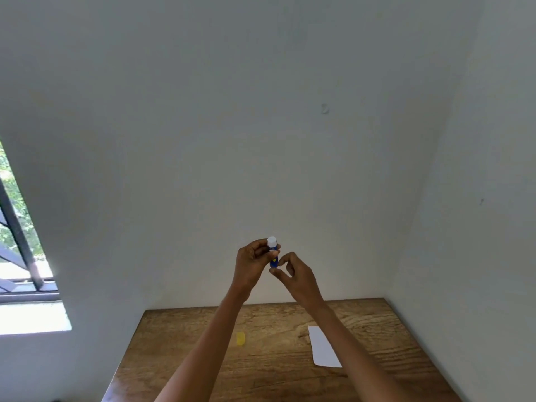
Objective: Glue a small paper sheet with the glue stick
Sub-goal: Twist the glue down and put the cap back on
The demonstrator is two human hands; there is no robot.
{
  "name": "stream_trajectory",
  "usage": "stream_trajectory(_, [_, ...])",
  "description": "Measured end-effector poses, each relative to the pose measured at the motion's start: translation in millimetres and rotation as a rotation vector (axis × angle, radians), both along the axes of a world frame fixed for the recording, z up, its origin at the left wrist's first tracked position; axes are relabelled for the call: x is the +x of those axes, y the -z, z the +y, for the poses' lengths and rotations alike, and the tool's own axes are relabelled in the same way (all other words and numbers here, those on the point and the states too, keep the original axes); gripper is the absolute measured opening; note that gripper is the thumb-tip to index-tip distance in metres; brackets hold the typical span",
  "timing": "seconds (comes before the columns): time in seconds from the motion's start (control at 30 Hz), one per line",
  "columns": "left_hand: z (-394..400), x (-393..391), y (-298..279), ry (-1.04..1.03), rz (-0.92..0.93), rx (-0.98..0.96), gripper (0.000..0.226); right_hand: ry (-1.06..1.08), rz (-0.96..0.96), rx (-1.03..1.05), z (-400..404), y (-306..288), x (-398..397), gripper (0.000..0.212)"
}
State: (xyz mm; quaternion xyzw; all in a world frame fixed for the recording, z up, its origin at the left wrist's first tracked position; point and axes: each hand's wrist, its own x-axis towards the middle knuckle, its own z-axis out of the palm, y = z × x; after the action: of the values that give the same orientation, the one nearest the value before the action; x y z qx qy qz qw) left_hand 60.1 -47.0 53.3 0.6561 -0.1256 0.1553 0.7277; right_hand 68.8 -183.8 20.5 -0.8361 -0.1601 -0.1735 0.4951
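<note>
I held the glue stick upright in the air in front of the pale wall, well above the wooden table. My left hand was wrapped around its upper part, fingers curled just below the white tip, which poked out at 12 o'clock. My right hand pinched the blue base from 5 o'clock, thumb and forefinger closed on the bottom end, the other fingers loosely bent.

Down on the table, the small paper sheet lay flat at about 4 o'clock from the stick, partly covered by my right forearm. The yellow cap lay on the wood at about 7 o'clock from the stick, between my two forearms and well apart from the paper. A window stood open at 9 o'clock.
</note>
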Motion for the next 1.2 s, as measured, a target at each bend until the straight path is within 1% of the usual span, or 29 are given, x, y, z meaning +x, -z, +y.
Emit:
stream_trajectory(0.07, [3.6, 1.4, -0.9, 0.022, 0.000, -0.005, 0.025, -0.095, 0.060, 0.054, -3.2, -3.4, 1.2, 0.016])
stream_trajectory(0.17, [1.5, -2.3, -2.5, 0.066, 0.006, -0.015, 0.027, -0.216, 0.121, 0.002, -3.9, -10.9, 0.5, 0.009])
stream_trajectory(0.23, [0.9, -4.9, -4.8, 0.072, 0.015, -0.043, 0.027, -0.215, 0.117, -0.011, -0.5, -14.1, -0.6, 0.009])
stream_trajectory(0.3, [1.0, -7.4, -7.1, 0.058, 0.013, -0.071, 0.027, -0.083, 0.069, -0.017, 4.8, -12.5, -1.7, 0.013])
stream_trajectory(0.4, [-1.3, -12.5, -7.7, 0.013, 0.000, -0.037, 0.029, 0.235, -0.050, -0.048, 19.5, -4.6, -10.0, 0.026])
stream_trajectory(0.47, [-2.0, -16.8, -5.3, 0.019, 0.001, -0.029, 0.029, 0.276, -0.079, 0.026, 29.2, 1.3, -16.2, 0.027])
stream_trajectory(0.5, [-1.0, -18.8, -4.0, 0.025, 0.007, -0.029, 0.029, 0.241, -0.064, 0.075, 30.9, 2.8, -17.4, 0.027])
stream_trajectory(0.57, [7.6, -23.7, -2.7, 0.038, 0.021, -0.028, 0.029, 0.075, 0.018, 0.104, 29.3, 1.4, -19.7, 0.025])
stream_trajectory(0.63, [20.3, -28.8, -3.1, 0.052, 0.030, -0.022, 0.029, -0.151, 0.130, 0.034, 25.9, -4.6, -25.7, 0.019])
stream_trajectory(0.67, [26.0, -31.4, -3.8, 0.058, 0.031, -0.020, 0.029, -0.237, 0.184, -0.005, 24.7, -7.6, -28.1, 0.017])
stream_trajectory(0.7, [31.5, -34.9, -5.0, 0.062, 0.028, -0.018, 0.029, -0.276, 0.206, -0.041, 25.4, -10.4, -31.0, 0.016])
stream_trajectory(0.73, [35.8, -38.9, -6.7, 0.060, 0.022, -0.017, 0.030, -0.257, 0.183, -0.080, 27.8, -13.3, -33.4, 0.015])
stream_trajectory(0.8, [41.4, -48.0, -12.1, 0.037, 0.005, -0.021, 0.030, -0.061, 0.044, -0.157, 38.5, -15.7, -38.9, 0.014])
stream_trajectory(0.83, [42.5, -52.1, -15.1, 0.026, -0.005, -0.026, 0.029, 0.060, -0.010, -0.146, 45.8, -15.1, -43.0, 0.016])
stream_trajectory(0.87, [43.8, -56.7, -18.2, 0.023, -0.015, -0.030, 0.028, 0.144, -0.043, -0.092, 55.1, -15.2, -49.3, 0.021])
stream_trajectory(0.93, [46.6, -65.7, -23.5, 0.039, -0.030, -0.032, 0.026, 0.205, -0.088, 0.036, 73.6, -13.2, -61.2, 0.030])
stream_trajectory(1.0, [51.8, -72.9, -27.9, 0.052, -0.032, -0.027, 0.026, 0.166, -0.091, 0.107, 86.8, -11.7, -70.6, 0.031])
stream_trajectory(1.07, [61.3, -79.7, -32.1, 0.054, -0.034, -0.023, 0.027, 0.044, -0.056, 0.150, 92.5, -13.0, -81.2, 0.030])
stream_trajectory(1.17, [74.8, -90.1, -37.0, 0.054, -0.052, -0.038, 0.026, -0.095, 0.006, 0.155, 87.1, -18.9, -97.9, 0.022])
stream_trajectory(1.2, [78.0, -94.6, -37.8, 0.065, -0.054, -0.035, 0.026, -0.124, 0.030, 0.142, 83.7, -21.7, -103.7, 0.022])
